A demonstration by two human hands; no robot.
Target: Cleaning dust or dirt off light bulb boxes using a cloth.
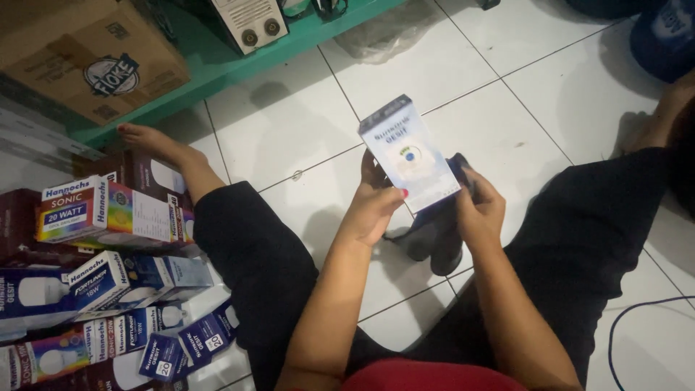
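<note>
A small white and blue bulb box (410, 150) is held up in front of me over the white tiled floor. My left hand (376, 205) grips its lower left edge, thumb on the front face. My right hand (478, 207) holds the lower right side, where a dark blue flap or second box shows behind it. I sit on the floor in black trousers, legs spread, with my left foot (148, 139) near a green shelf.
A pile of bulb boxes (94, 282), blue, white and dark red, lies at the left. A cardboard carton (87, 54) sits on the green shelf base (217, 69). A plastic bag lies at the top, a blue cable (637, 318) at the right.
</note>
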